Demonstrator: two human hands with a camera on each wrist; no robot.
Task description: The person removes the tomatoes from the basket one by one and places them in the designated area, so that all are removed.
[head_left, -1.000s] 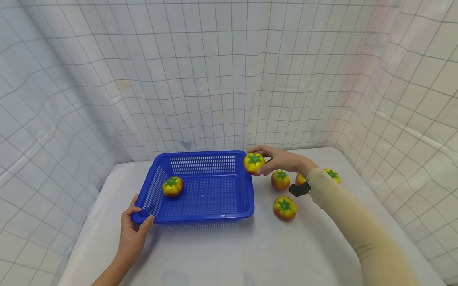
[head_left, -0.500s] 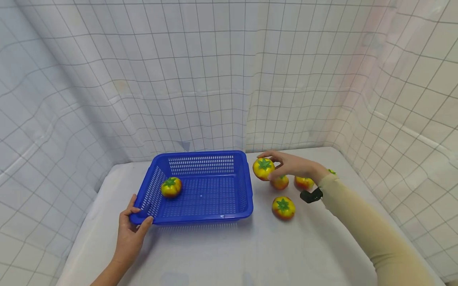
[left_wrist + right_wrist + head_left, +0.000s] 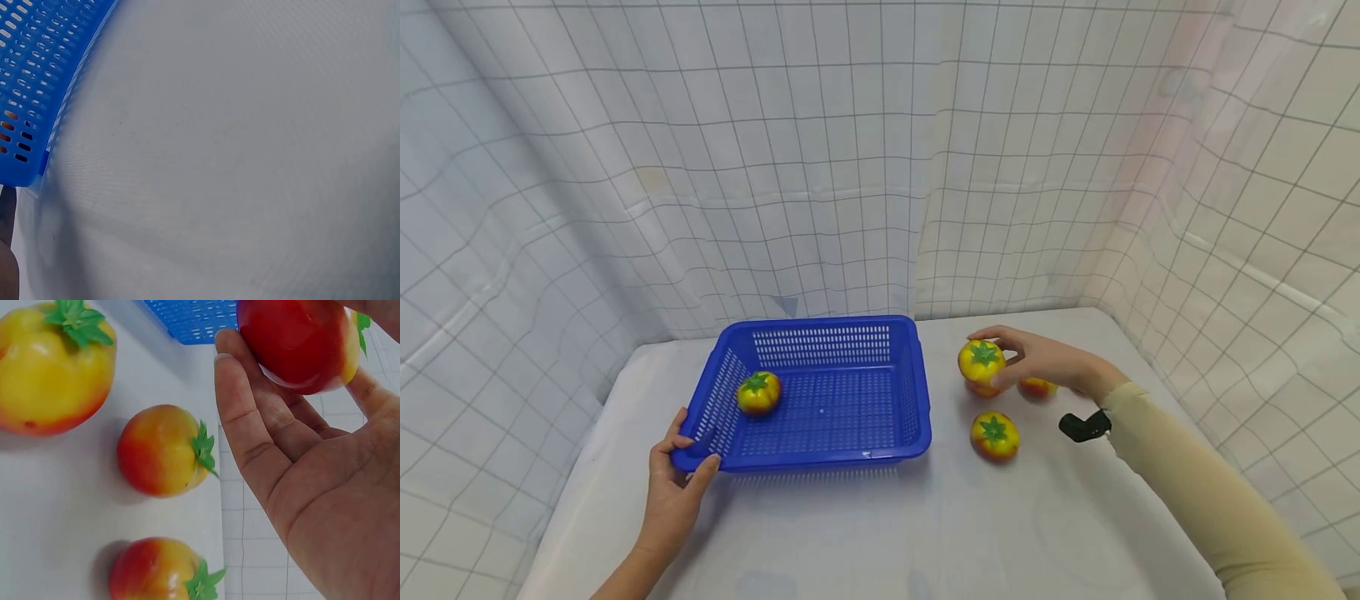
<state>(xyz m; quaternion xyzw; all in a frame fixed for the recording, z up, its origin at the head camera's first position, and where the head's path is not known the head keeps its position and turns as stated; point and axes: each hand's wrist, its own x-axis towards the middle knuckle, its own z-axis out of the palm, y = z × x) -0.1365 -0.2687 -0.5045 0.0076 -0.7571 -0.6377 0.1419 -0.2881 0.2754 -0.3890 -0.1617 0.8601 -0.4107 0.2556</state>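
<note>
In the head view, my left hand (image 3: 675, 496) grips the near-left corner of a blue perforated plastic basket (image 3: 827, 460), thumb over the front rim. A yellow-and-red toy tomato (image 3: 759, 393) with green leaves sits inside, towards the basket's left side. Right of the basket, my right hand (image 3: 1045, 360) holds another toy tomato (image 3: 982, 357) above the table, partly covering one below it. The right wrist view shows the held tomato's red underside (image 3: 300, 347) between fingers and thumb. Only a sliver of my left hand (image 3: 7, 262) appears in the left wrist view.
Toy tomatoes lie on the white-covered table (image 3: 850, 533): one in front (image 3: 995, 437) and one partly behind my right hand (image 3: 1037, 388). White grid-patterned curtains (image 3: 850, 167) stand at the back and both sides. A black strap piece (image 3: 1085, 427) hangs by the right wrist.
My right hand has moved right, away from the basket's right rim, carrying the toy tomato over those on the table. My left hand stays on the basket corner.
</note>
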